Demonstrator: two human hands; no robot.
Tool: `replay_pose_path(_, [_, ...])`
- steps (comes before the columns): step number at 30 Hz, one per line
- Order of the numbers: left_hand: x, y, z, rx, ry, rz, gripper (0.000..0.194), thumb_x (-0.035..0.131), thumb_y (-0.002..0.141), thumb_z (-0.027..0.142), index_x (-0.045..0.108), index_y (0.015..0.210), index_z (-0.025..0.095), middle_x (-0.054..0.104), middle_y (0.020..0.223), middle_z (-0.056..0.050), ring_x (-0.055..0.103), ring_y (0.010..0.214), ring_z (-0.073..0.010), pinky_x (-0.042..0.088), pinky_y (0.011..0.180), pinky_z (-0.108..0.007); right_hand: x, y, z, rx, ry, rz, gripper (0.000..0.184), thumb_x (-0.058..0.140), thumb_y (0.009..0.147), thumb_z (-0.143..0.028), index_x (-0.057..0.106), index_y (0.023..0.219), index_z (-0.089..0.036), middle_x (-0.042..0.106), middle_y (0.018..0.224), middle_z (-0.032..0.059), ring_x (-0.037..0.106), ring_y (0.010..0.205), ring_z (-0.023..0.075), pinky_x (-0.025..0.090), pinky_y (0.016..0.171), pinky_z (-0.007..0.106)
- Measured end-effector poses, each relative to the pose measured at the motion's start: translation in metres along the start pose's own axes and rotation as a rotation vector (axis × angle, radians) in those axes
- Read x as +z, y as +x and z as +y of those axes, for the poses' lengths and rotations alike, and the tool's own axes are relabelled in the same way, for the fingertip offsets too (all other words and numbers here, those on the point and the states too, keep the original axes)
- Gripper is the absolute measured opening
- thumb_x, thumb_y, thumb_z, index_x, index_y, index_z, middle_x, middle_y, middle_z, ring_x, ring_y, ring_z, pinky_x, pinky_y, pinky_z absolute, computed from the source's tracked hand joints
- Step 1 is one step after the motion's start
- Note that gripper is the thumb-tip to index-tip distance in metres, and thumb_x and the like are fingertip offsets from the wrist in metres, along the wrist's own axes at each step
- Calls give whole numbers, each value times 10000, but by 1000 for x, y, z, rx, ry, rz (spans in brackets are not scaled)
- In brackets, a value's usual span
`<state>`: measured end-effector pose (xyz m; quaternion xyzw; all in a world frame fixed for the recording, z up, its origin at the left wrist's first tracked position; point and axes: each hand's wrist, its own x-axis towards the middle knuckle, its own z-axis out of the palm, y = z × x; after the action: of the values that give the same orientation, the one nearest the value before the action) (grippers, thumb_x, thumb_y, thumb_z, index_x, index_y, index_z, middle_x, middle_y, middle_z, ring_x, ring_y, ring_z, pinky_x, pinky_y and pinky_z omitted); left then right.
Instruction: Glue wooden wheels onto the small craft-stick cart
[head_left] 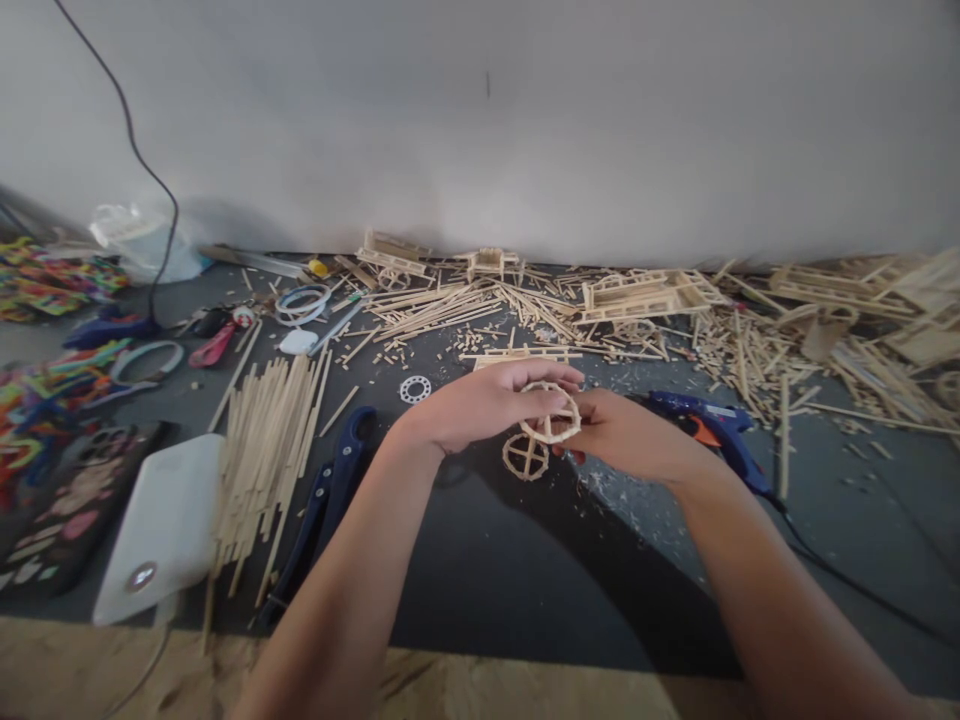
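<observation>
Above the dark mat, my left hand [499, 398] has its thumb laid over a small spoked wheel [550, 436] built from pale wooden stick pieces, gripping its rim. From the other side, my right hand [637, 432] closes its fingers at the same wheel, partly hidden behind it. Just below is a second wooden wheel [526, 457] with crossed spokes; whether it is joined to the upper one I cannot tell. Behind my left hand lies a flat wooden stick frame [517, 353]. A white ring with holes [415, 389] rests left of my left hand.
A blue glue gun [701, 415] lies right of my right hand, its cable trailing forward. Left are blue cutters [330, 500], a stick bundle [266, 430], a white power bank [165, 520] and a phone [75, 500]. Stick structures [649, 295] and loose scraps line the wall.
</observation>
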<state>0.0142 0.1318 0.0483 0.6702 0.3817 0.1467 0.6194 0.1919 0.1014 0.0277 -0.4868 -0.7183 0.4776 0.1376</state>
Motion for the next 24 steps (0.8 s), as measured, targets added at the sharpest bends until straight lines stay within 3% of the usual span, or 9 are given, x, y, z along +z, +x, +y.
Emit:
replay_pose_path(8, [0, 1, -1, 3, -41, -39, 337, 555, 795, 421, 603, 1103, 290, 626, 1149, -29, 575, 1040, -212, 455, 851, -347, 0, 0, 3, 1, 8, 11, 157, 519, 798, -319, 588, 710, -208, 574, 639, -19, 521, 593, 124, 382, 561, 246])
replay_pose_path(16, [0, 0, -1, -21, -29, -55, 350, 560, 790, 442, 599, 1109, 302, 627, 1135, -25, 584, 1011, -206, 460, 834, -343, 0, -2, -2, 16, -9, 24, 191, 547, 779, -376, 632, 718, -217, 551, 635, -17, 447, 585, 121, 328, 537, 246])
replay_pose_path(24, [-2, -2, 0, 44, -42, -90, 333, 529, 827, 401, 572, 1135, 285, 616, 1115, -39, 573, 1000, -188, 454, 842, -337, 2, -1, 0, 8, -20, 24, 155, 530, 785, -312, 575, 682, -206, 527, 631, -28, 432, 573, 110, 321, 531, 240])
